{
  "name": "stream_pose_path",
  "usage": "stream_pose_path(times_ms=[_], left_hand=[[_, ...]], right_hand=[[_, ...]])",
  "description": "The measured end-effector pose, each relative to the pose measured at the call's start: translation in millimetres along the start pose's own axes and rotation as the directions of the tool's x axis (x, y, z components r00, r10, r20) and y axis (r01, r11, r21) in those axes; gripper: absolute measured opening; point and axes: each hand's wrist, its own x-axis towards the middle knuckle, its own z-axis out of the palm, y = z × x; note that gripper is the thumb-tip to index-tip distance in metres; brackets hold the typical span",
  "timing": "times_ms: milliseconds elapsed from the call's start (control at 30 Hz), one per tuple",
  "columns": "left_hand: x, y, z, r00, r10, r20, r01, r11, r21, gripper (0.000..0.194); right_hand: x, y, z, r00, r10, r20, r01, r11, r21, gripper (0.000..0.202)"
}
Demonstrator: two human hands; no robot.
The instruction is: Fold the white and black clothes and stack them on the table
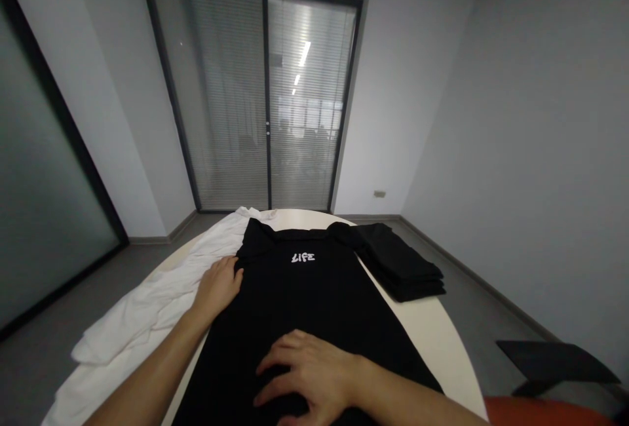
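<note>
A black shirt [295, 295] lies spread out on a round cream table [442, 341], its small white lettering upside down near the far edge. My left hand [219, 285] rests at the shirt's left edge near the sleeve, its fingers on the cloth. Over the lower middle of the shirt is my right hand [312, 373], fingers spread and curved, with nothing held. White cloth [147, 301] lies crumpled along the table's left side, beside my left forearm. Folded black cloths [398, 259] are stacked at the right, touching the shirt's right sleeve.
Beyond the table stands a glass partition [268, 98] with blinds and dark frames. A chair with a black armrest [555, 360] and an orange-red seat [540, 413] is at the lower right. Grey walls rise on both sides.
</note>
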Motion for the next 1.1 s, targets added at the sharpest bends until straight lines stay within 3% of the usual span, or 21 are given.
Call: stream_pose_path(times_ms=[100,233,400,567,700,800,900,1100], left_hand=[[-1.2,5.2,-8.7,0.999,-0.016,-0.05,0.017,1.0,0.011,0.035],[-1.4,8.2,-8.9,0.995,0.071,-0.07,-0.074,0.997,-0.029,0.032],[0.6,7.8,-4.7,1.0,0.015,-0.02,-0.018,0.993,-0.12,0.051],[0.7,6.5,-2.1,0.997,0.064,-0.036,-0.066,0.997,-0.046,0.052],[0.5,6.9,0.1,0.994,0.106,-0.027,-0.107,0.994,-0.033,0.043],[2.3,6.0,-0.6,0.998,0.044,-0.046,-0.049,0.991,-0.122,0.032],[6.5,-0.4,-2.1,0.992,-0.105,-0.073,0.085,0.969,-0.234,0.031],[12.6,-21.7,-2.0,0.921,-0.375,-0.105,0.335,0.901,-0.277,0.04]], right_hand=[[3.3,-4.7,-3.8,0.997,-0.058,0.054,0.06,0.998,-0.024,0.041],[18.0,-1.6,-7.1,0.992,-0.092,0.091,0.095,0.995,-0.034,0.039],[31.1,-2.1,-0.6,0.993,-0.059,0.104,0.061,0.998,-0.014,0.058],[26.4,-15.3,12.8,0.989,-0.079,0.121,0.092,0.991,-0.102,0.043],[31.9,-15.9,8.5,0.986,-0.126,0.106,0.137,0.985,-0.108,0.041],[44.5,1.5,-4.1,0.992,-0.064,0.105,0.074,0.993,-0.091,0.043],[52.6,33.9,-18.0,0.993,0.093,0.069,-0.081,0.985,-0.153,0.041],[26.8,94.5,-24.4,0.925,0.358,-0.129,-0.373,0.918,-0.131,0.033]])
